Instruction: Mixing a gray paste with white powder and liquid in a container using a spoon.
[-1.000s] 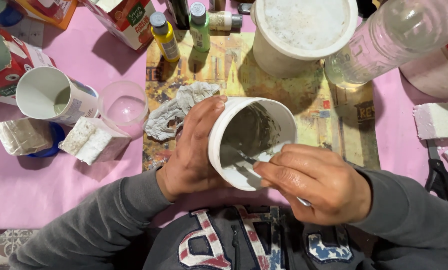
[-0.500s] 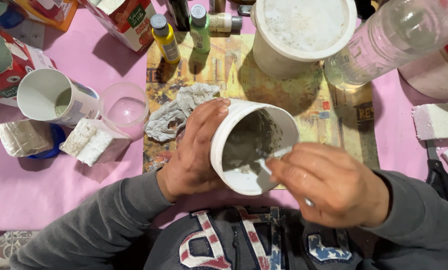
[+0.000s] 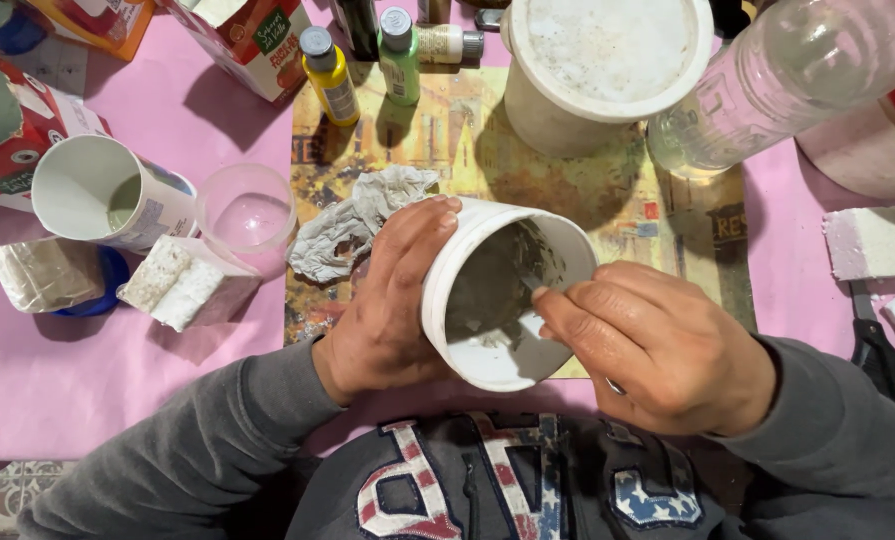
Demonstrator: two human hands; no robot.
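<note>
My left hand [image 3: 392,300] grips the side of a white plastic tub [image 3: 467,255], tilted toward me, with grey paste smeared inside. My right hand [image 3: 657,345] reaches over the tub's rim and holds a thin stirring tool [image 3: 533,288] whose tip is down in the grey paste. Both hands are over the near edge of a printed placemat [image 3: 437,140]. A crumpled grey-white paper towel [image 3: 352,220] lies just left of the tub.
A large white lidded bucket [image 3: 602,60], a clear plastic bottle [image 3: 787,70], yellow [image 3: 329,75] and green [image 3: 399,55] paint bottles stand behind. At left are a white cup [image 3: 107,195], a clear cup [image 3: 247,215], cartons and foam pieces. Scissors [image 3: 882,350] lie at right.
My right hand has shifted slightly inside the tub, moving the tool through the paste. The tub has tipped a little in my left hand.
</note>
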